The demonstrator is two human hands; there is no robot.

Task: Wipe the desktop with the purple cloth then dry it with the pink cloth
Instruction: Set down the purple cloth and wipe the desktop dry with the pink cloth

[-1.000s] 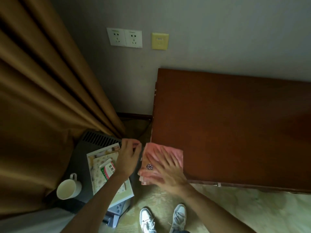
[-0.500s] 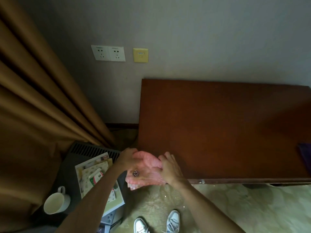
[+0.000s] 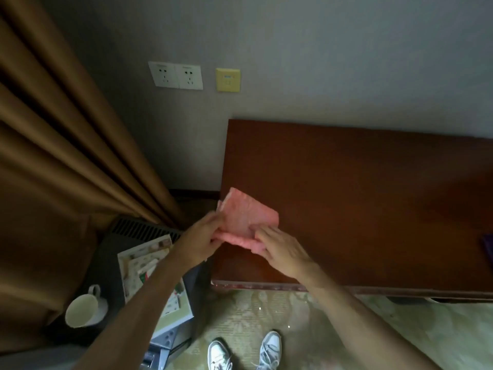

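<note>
The pink cloth is folded and held just over the left end of the dark wooden desktop. My left hand pinches its left edge. My right hand grips its lower right edge, fingers curled over the fabric. A sliver of the purple cloth shows at the desktop's far right, cut off by the frame edge.
Brown curtains hang at the left. Beside the desk a dark low unit carries a picture book and a white mug. Wall sockets sit above. My shoes stand on a pale carpet.
The pink cloth, pressed flat on the desk corner a second ago, was bunched between both hands and is now lifted and spread over the desktop's left end.
</note>
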